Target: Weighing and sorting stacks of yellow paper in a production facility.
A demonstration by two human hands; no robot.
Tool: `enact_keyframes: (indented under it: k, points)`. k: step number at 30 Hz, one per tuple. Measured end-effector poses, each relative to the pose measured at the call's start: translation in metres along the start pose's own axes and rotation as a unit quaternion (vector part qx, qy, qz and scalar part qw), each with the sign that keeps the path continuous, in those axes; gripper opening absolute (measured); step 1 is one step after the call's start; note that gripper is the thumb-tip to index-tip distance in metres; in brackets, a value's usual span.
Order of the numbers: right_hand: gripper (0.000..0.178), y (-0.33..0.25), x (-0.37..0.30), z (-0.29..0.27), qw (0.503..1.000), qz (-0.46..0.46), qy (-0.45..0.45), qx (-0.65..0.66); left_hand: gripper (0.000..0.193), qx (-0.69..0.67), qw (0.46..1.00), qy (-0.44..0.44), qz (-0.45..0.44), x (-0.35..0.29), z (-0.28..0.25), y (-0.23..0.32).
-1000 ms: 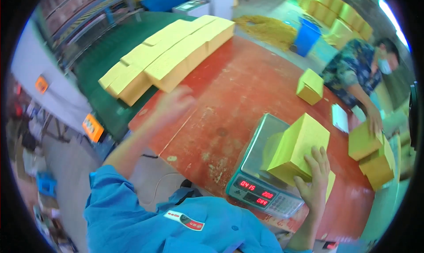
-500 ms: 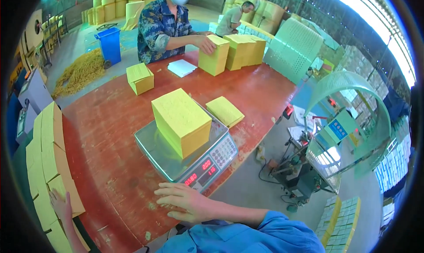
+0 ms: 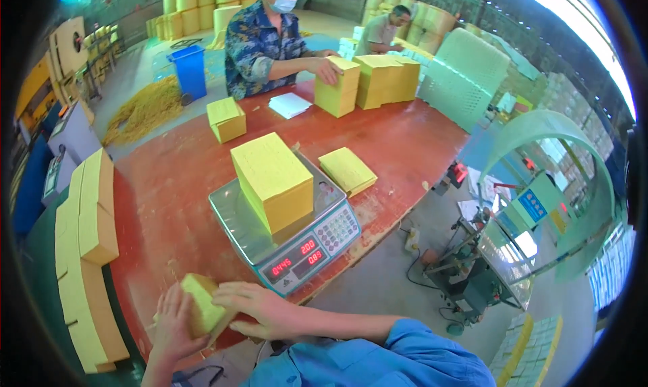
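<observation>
Between my two hands is a block of stacked yellow paper (image 3: 202, 299) at the table's near edge. My left hand (image 3: 174, 323) presses against its left side, and my right hand (image 3: 256, 309) closes on its right side. Just beyond them stands a digital scale (image 3: 307, 269) with a lit red display and a steel pan. A taller yellow paper stack (image 3: 273, 184) rests upright on that pan. A thin pile of yellow paper (image 3: 347, 171) lies on the table beside the scale's far right corner.
Rows of yellow paper blocks (image 3: 84, 252) line the left side of the red table (image 3: 162, 204). Across it, a masked person (image 3: 266, 49) handles a yellow block (image 3: 337, 86) near white sheets (image 3: 289, 105). A machine (image 3: 472, 272) stands right of the table.
My left hand has brought a paper block from the left row to the near table edge. My right hand has moved left and down onto it. The scale's displayed reading has changed.
</observation>
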State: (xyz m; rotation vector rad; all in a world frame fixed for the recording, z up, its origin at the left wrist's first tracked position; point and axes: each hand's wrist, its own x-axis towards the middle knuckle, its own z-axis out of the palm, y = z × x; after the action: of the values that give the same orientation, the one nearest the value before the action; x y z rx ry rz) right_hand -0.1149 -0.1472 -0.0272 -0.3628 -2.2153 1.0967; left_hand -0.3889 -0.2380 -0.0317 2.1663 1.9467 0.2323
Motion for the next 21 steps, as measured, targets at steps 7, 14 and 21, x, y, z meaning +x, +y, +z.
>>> enact_keyframes:
  k: [7, 14, 21]
  points:
    - [0.048, 0.059, 0.049, 0.023, 0.994, 0.041, -0.059, -0.079, 0.093, 0.002, 0.999, 0.017, -0.051, -0.043, 0.003, 0.064]
    - [0.039, 0.082, 0.012, 0.043, 0.982, 0.092, -0.119, -0.112, 0.073, -0.659, 0.528, 0.35, -0.404, -0.093, 0.137, 0.135]
    - [0.05, 0.053, -0.024, 0.034, 0.988, 0.113, -0.061, -0.081, 0.081, -0.805, 0.406, 0.359, -0.241, -0.058, 0.149, 0.15]
